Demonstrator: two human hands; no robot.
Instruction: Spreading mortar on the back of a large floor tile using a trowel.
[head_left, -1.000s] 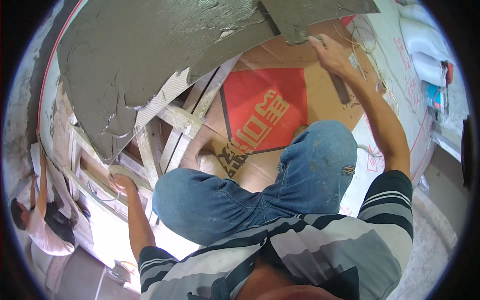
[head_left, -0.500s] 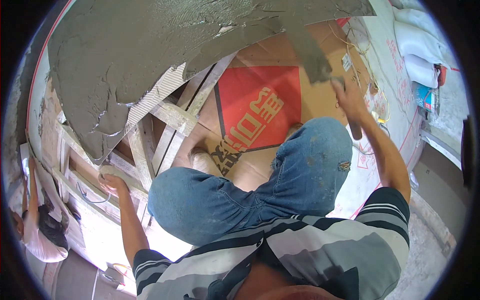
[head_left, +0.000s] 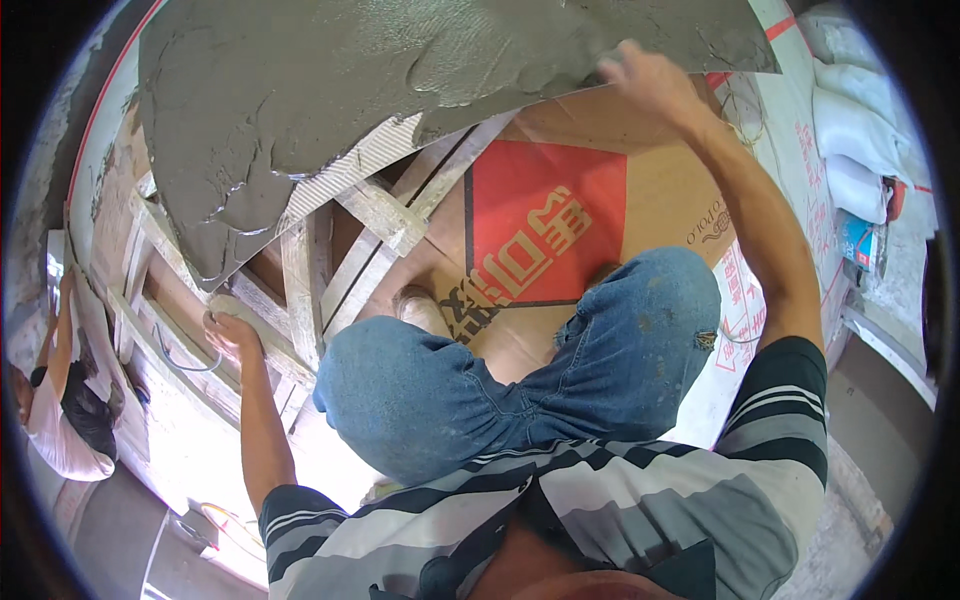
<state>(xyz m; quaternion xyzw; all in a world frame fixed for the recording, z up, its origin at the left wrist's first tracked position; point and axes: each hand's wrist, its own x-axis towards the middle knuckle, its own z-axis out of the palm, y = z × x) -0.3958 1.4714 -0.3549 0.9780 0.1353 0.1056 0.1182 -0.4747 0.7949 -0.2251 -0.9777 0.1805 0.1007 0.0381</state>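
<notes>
A large slab [head_left: 352, 165], its pale ribbed surface bare along part of the near edge, is mostly covered in wet grey mortar [head_left: 350, 80]. Over the slab's near right edge, my right hand [head_left: 640, 78] is closed round the handle of a trowel, whose blade is now mostly hidden and blurred against the mortar. Lower left, the fingers of my left hand [head_left: 232, 336] curl over a pale, dusty wooden rail [head_left: 262, 325] beside the slab's near left corner.
Wooden slats [head_left: 375, 255] form a frame below the slab. A flattened cardboard box [head_left: 560, 230] with a red panel lies by my knees. White sacks [head_left: 855, 120] are stacked at the right. Another person [head_left: 72, 420] is at the far left.
My right hand has swung up and left with the trowel, from above the cardboard to the slab's mortar. My left hand stays on the rail. The view has shifted slightly.
</notes>
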